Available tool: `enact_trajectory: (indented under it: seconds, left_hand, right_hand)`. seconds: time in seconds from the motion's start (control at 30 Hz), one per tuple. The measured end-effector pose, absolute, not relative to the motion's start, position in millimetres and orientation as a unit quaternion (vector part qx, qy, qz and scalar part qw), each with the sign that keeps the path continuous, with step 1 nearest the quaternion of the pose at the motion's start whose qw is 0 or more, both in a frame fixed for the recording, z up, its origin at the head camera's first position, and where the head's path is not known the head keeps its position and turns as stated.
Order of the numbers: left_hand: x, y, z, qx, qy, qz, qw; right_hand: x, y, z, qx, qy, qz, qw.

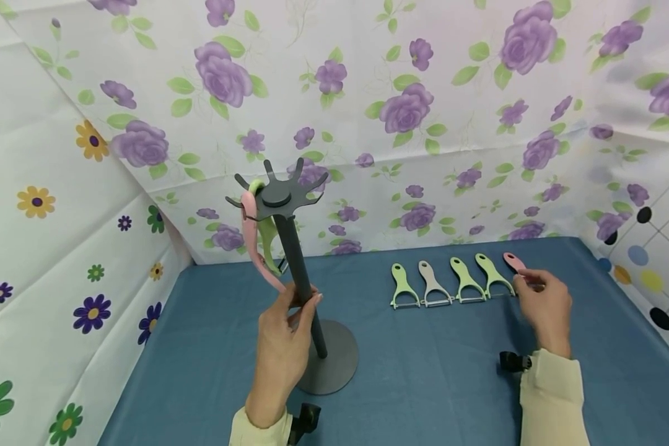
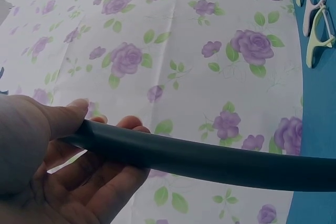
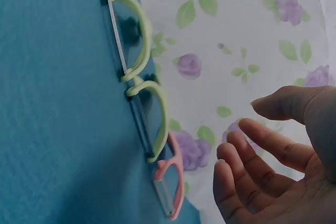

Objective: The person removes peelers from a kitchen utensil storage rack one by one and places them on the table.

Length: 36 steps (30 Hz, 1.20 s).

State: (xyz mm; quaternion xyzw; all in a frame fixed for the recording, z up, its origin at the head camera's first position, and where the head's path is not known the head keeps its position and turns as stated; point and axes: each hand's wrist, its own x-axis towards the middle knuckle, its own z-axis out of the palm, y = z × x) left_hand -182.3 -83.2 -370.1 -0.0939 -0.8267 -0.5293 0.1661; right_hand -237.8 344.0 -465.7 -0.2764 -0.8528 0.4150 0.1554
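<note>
My left hand (image 1: 284, 350) holds the dark pole (image 1: 294, 254) of an upright utensil stand, thumb and fingers around it. From the hooks of the stand's top (image 1: 290, 197) hang a pink peeler (image 1: 249, 229) and a green peeler (image 1: 267, 238). Over at the right, my right hand (image 1: 546, 310) hovers by a pink peeler (image 1: 513, 261) on the table, partly covering it in the head view. In the right wrist view the fingers (image 3: 252, 182) are loosely bent, apart from that peeler (image 3: 178, 171), with nothing between them.
Left of the pink peeler lie a green peeler (image 1: 493, 272), another green one (image 1: 464, 275), a pale pink one (image 1: 429, 275) and a further green one (image 1: 400, 279), in a row. The stand's round base (image 1: 340, 365) rests on the blue cloth (image 1: 424, 390). Flowered sheets (image 1: 368, 186) enclose the table.
</note>
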Motion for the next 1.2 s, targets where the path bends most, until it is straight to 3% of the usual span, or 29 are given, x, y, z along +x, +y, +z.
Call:
enact_trajectory:
  seconds: [0.2, 0.53, 1.2]
  left_hand:
    - [-182, -84, -368, -0.094, -0.83, -0.526, 0.163]
    - [-176, -92, -363, -0.147, -0.823, -0.536, 0.114]
    - [-182, -101, -364, -0.139, -0.813, -0.547, 0.147]
  right_hand:
    - [-237, 336, -453, -0.276, -0.85, 0.411, 0.178]
    - [-234, 322, -435, -0.244, -0.85, 0.416, 0.213]
    - [-223, 262, -403, -0.103, -0.849, 0.448, 0.261]
